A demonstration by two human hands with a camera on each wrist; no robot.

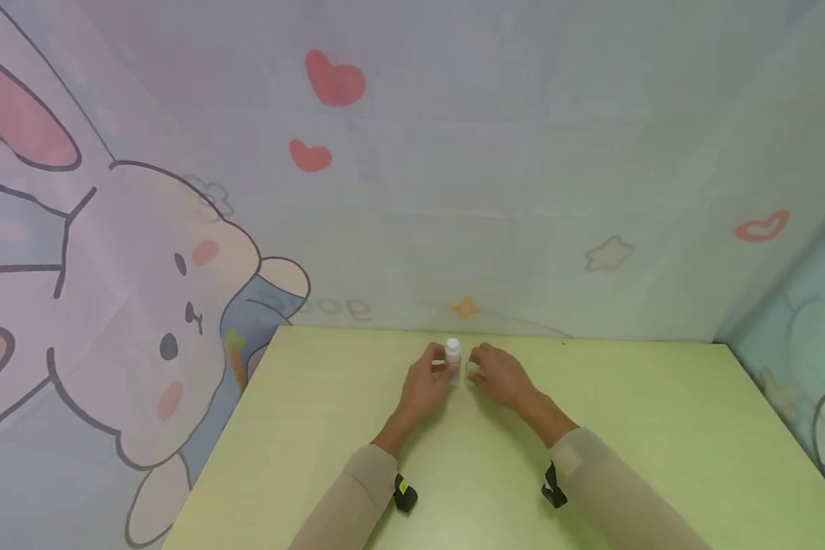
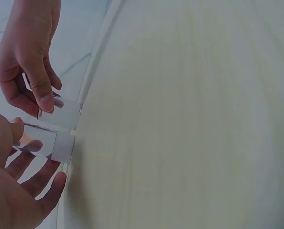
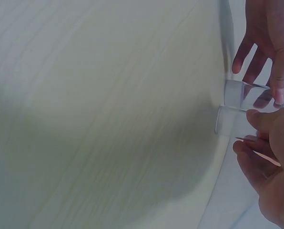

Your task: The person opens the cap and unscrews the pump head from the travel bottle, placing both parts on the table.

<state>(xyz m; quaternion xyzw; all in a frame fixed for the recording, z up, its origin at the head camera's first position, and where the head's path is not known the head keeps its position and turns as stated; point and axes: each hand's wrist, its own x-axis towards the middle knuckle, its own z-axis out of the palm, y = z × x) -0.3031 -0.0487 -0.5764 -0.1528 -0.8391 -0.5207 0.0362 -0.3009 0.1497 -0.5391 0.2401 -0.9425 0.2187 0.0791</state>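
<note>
Left hand (image 1: 428, 380) pinches one clear glass (image 2: 50, 143); right hand (image 1: 498, 374) pinches a second glass (image 2: 65, 112) just beside it, touching. Both stand on the green table (image 1: 646, 428) near its far edge. Only the wrist views separate the two glasses; the head view shows one white-topped shape.

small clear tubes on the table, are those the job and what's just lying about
In hand:
- left hand pinching one small clear cylindrical tube
- right hand pinching the second small clear cylindrical tube, which stands right beside the first
- small white-capped bottle between the hands

Just there:
- pale green table
- cartoon rabbit backdrop cloth
</note>
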